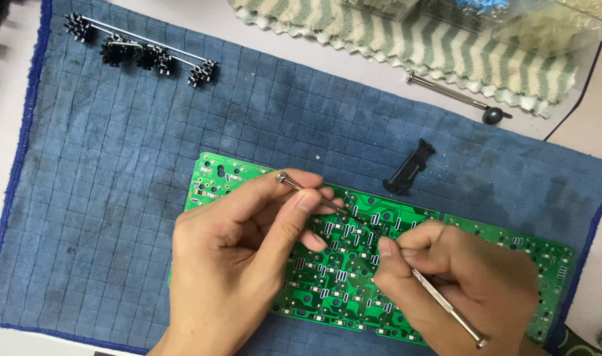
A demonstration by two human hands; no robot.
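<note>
Head cam view: my left hand (238,254) is pinched shut on a thin metal tool (311,194), and my right hand (459,277) is clamped around a second slim metal tool (446,308), both tips meeting over the green circuit board (485,234). The board lies flat on a blue cloth (116,165). A small black plastic clip (409,168) sits just above it, and black stabilizer parts on wire bars (139,49) sit up in the far corner.

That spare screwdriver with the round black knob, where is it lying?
In the head view the spare screwdriver lies at the upper right, on the bare table between the blue mat and the striped zigzag towel, away from both hands.
</note>
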